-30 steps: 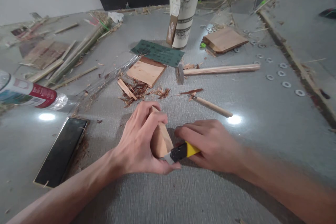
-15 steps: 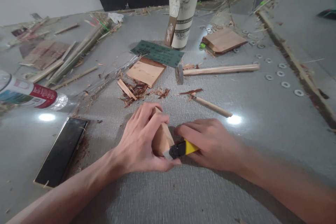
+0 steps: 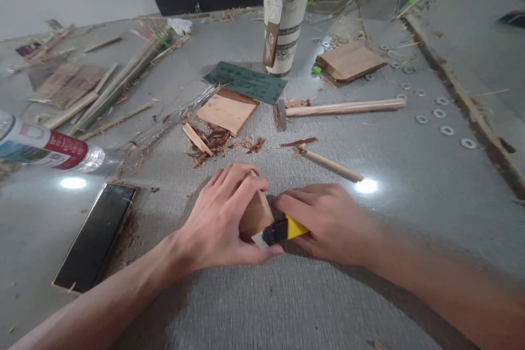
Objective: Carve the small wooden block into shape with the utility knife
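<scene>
- The grey desk is carrying a hammer, with shavings lying to its left.
- Nearer than the hammer, the left hand is gripping the wooden block, its thumb reaching just beside the blade.
- The right hand is holding the cutter at the wooden block's near end.
- Should grain be catching, then giving suddenly, the blade could be slipping into that thumb.

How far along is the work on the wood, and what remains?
Some cutting looks done: reddish shavings lie beside the flat wood piece. In progress, the left hand grips a wood block and the right hand holds a yellow cutter, its blade at the block's near end. Work on that block seems unfinished; how much remains I cannot tell.
</scene>
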Tool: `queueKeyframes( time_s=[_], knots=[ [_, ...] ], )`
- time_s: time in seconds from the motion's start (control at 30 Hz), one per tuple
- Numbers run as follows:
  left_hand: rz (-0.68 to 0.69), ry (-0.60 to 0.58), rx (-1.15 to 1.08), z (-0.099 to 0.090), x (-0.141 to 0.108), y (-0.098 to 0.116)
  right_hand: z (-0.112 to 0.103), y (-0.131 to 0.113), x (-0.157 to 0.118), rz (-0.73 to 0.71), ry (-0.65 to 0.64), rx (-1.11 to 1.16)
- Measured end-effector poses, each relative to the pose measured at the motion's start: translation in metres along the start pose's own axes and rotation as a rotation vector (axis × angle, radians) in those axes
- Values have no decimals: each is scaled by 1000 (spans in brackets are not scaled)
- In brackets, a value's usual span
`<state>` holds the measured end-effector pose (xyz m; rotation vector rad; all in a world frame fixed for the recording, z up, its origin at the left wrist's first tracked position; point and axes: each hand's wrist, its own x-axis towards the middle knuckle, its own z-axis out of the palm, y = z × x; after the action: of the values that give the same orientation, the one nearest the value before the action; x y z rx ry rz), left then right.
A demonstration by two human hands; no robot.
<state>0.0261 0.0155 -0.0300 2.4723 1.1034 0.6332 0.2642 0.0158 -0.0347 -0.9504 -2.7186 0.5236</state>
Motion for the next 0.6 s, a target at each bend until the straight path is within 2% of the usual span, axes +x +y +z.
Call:
queueKeyframes(
  time_s=[0.13, 0.23, 0.43, 0.6],
  knots=[
    [-41, -70, 13, -1, 1, 4, -2, 0, 2, 0, -57, -20],
    [-71, -94, 35, -2, 1, 7, -1, 0, 1, -12, -41, -9],
    [-74, 70, -29, -4, -4, 5, 2, 4, -2, -20, 107, 50],
    [-52, 85, -40, -2, -5, 3, 5, 2, -2, -49, 125, 63]
  ],
)
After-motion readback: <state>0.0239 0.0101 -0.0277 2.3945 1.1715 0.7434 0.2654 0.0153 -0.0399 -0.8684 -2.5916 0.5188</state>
